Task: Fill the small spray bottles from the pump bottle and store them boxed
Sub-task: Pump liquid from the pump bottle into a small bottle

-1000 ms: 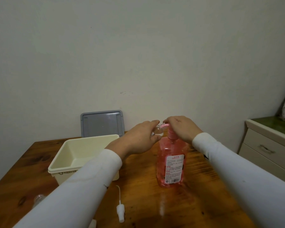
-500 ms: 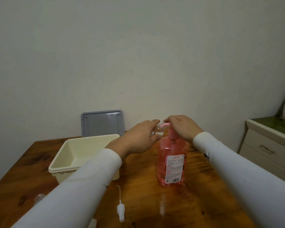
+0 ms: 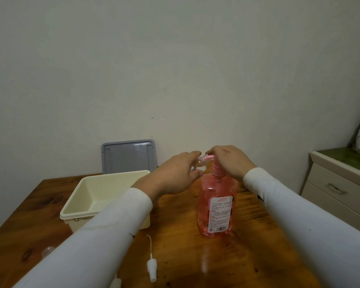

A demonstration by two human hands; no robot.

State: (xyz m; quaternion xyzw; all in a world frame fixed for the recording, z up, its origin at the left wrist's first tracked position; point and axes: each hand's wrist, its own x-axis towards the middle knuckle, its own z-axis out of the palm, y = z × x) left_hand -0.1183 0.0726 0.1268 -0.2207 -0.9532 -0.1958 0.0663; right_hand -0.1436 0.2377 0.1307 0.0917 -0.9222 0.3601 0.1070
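Note:
A pink pump bottle stands upright on the wooden table. My right hand rests curled over its pump head, whose pink spout points left. My left hand grips a small clear spray bottle with its mouth right at the spout tip. A white spray head with its dip tube lies loose on the table in front. Another small clear bottle peeks out beside my left sleeve, mostly hidden.
A cream open box sits at the left of the table. Its grey lid leans against the wall behind. A cabinet with drawers stands to the right. Another white piece shows at the bottom edge.
Both hands stay at the pump spout. The pump head and my right hand have risen very slightly; the bottle and box have not moved.

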